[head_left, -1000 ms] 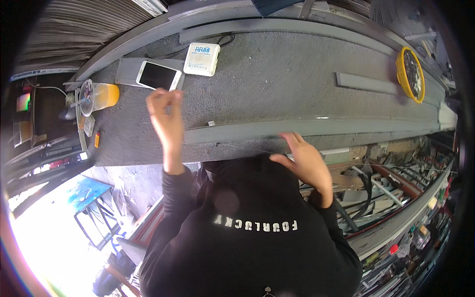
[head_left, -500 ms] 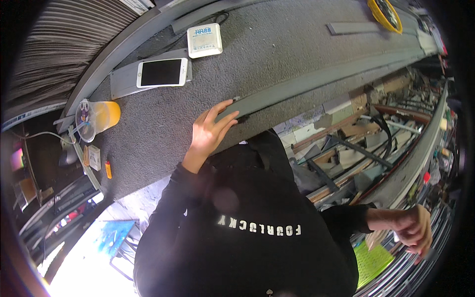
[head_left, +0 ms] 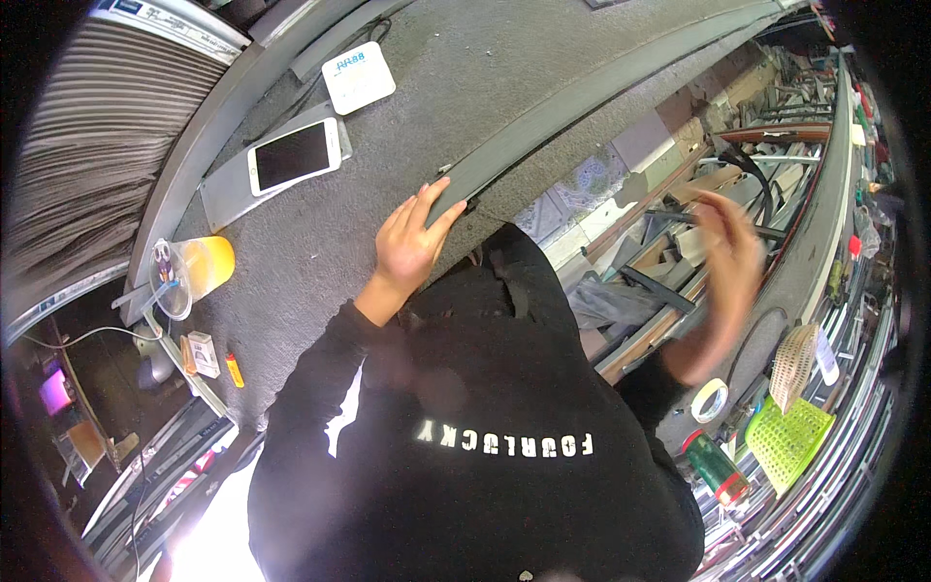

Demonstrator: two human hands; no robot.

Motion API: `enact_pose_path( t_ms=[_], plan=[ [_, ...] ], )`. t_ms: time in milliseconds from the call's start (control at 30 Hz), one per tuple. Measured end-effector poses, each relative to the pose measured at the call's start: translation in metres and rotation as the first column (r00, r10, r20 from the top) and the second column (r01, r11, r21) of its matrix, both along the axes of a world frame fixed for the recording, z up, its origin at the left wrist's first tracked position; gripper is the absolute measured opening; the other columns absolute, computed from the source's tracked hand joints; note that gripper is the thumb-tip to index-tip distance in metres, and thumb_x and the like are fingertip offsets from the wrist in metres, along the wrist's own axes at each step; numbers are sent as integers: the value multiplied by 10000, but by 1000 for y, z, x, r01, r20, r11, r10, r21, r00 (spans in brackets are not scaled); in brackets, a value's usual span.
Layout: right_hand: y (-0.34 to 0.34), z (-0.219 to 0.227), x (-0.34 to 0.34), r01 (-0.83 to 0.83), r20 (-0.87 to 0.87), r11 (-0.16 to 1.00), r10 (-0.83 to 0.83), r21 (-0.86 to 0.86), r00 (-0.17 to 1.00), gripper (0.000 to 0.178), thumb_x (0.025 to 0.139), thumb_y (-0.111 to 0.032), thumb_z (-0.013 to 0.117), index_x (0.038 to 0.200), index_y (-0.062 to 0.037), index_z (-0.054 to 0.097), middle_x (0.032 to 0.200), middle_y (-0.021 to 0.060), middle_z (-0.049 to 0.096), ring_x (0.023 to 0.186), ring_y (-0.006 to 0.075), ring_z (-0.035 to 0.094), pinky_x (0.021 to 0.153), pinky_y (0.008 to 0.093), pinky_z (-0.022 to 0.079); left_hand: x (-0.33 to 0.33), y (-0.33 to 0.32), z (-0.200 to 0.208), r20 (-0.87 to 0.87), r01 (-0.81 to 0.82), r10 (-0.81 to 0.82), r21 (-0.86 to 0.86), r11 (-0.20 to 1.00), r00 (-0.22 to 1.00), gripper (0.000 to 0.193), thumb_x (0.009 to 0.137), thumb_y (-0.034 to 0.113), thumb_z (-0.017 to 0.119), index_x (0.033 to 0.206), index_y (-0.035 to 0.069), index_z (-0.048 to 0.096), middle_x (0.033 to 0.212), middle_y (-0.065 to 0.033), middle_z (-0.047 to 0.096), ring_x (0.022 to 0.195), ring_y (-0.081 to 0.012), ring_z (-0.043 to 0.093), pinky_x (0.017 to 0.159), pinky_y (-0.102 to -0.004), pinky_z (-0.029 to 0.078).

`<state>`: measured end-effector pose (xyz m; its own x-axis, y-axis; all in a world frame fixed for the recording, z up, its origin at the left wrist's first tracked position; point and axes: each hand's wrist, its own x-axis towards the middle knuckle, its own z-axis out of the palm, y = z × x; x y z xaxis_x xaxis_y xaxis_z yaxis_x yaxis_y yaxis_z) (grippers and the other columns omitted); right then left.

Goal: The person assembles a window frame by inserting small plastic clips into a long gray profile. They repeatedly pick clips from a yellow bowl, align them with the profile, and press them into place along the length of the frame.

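On the grey carpeted bench, my left hand holds the near end of a long grey profile strip. Its thumb is at the near edge and its fingers are on the far side. The strip runs away to the upper right along the bench edge. My right hand is in the air over a bin of offcuts, smeared by motion. Whether it holds anything cannot be made out. A white phone lies on a flat grey plate beyond my left hand.
A white square box lies behind the phone. To the left are a cup of orange drink, a small white box and an orange lighter. At right sit a tape roll, a green can and a green basket.
My right hand has swung up and inward from the far right to above the bin. My left hand stays at the strip's end. The whole view has turned slightly.
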<state>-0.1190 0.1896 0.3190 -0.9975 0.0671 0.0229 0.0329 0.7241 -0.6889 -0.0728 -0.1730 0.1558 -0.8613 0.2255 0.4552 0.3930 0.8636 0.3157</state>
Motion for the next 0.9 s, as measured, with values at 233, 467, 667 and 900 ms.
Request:
enact_pose_path(
  t_ms=[233, 467, 667, 900],
  plan=[
    [-168, -167, -13, -452, -165, 888, 435, -87, 885, 309, 733, -149, 834, 978, -26, 692, 876, 97, 669, 881, 228, 660, 787, 339, 519, -8, 20, 17, 169, -140, 131, 43, 989, 977, 115, 787, 154, 757, 870, 101, 696, 1215, -40, 612, 862, -244, 666, 720, -356, 539],
    [-175, -169, -10, -209, -11, 757, 258, -619, 966, 256, 759, -88, 837, 907, 1, 648, 875, 71, 689, 749, 149, 676, 672, 279, 545, -12, 27, 47, 334, -266, 200, 166, 950, 921, 114, 816, 147, 740, 874, 69, 681, 1120, -42, 567, 907, -279, 641, 742, -409, 518],
    [-169, -158, -1, 328, 399, 251, 328, -911, 856, 194, 849, -77, 776, 932, 44, 649, 858, 130, 717, 769, 198, 723, 671, 293, 609, -13, 34, 72, 502, -322, 140, 298, 898, 854, 123, 871, 148, 720, 906, 39, 672, 1071, -70, 556, 800, -232, 652, 697, -370, 531],
    [-162, -148, -2, 431, 511, 275, 441, -859, 738, 268, 849, -151, 792, 939, 68, 665, 887, 171, 726, 757, 211, 728, 683, 296, 613, -10, 37, 83, 519, -326, 102, 361, 874, 849, 164, 874, 180, 738, 931, 35, 687, 1031, -77, 602, 633, -171, 616, 600, -339, 508]
  ],
)
